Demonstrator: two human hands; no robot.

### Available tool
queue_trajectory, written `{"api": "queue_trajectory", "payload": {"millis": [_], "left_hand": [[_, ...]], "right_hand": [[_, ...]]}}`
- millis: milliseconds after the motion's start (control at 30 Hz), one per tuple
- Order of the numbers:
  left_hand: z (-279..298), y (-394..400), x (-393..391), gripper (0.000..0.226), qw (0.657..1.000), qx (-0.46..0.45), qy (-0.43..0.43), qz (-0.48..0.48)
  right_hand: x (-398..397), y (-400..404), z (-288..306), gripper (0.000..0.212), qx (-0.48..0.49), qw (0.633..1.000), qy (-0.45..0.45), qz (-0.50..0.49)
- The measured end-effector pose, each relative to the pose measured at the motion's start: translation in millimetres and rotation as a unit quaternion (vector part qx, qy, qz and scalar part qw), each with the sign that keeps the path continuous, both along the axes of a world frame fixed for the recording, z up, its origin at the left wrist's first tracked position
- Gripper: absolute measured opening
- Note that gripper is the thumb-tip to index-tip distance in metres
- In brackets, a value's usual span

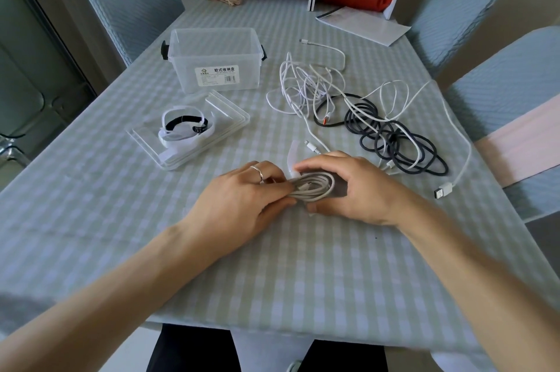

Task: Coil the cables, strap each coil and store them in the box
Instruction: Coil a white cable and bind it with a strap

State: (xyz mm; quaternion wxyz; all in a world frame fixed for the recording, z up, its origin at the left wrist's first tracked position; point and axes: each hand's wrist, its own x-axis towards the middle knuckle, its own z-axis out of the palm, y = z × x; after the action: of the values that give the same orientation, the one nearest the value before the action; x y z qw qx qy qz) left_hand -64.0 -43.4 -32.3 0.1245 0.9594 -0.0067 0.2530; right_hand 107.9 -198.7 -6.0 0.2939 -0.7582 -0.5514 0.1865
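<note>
Hands are seen low in the middle of the checked surface (121, 220). A small coil of white cable (315, 185) is held between them, just above the cloth. The left hand (242, 199) is curled round one end of the coil, and a ring is worn on one finger. The right hand (345, 187) is curled round the other end, with the thumb tucked under. A white strap (292, 156) is seen sticking up behind the coil.

More white cables (309, 84) are left in a messy heap farther back, and a dark cable (391, 132) is tangled beside them. A clear box (215, 59) is set with no lid on, well apart from the hands. Its lid (188, 132) is laid in front of it, with more straps (185, 126) piled on top.
</note>
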Motion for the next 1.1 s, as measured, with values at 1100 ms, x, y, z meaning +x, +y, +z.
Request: {"api": "queue_trajectory", "payload": {"millis": [1100], "left_hand": [[-4.1,10.9,16.2,0.023,0.997,-0.072,0.005,-0.019]], "right_hand": [[-9.9,-3.2,-11.9,0.066,0.085,0.996,-0.027,-0.001]]}}
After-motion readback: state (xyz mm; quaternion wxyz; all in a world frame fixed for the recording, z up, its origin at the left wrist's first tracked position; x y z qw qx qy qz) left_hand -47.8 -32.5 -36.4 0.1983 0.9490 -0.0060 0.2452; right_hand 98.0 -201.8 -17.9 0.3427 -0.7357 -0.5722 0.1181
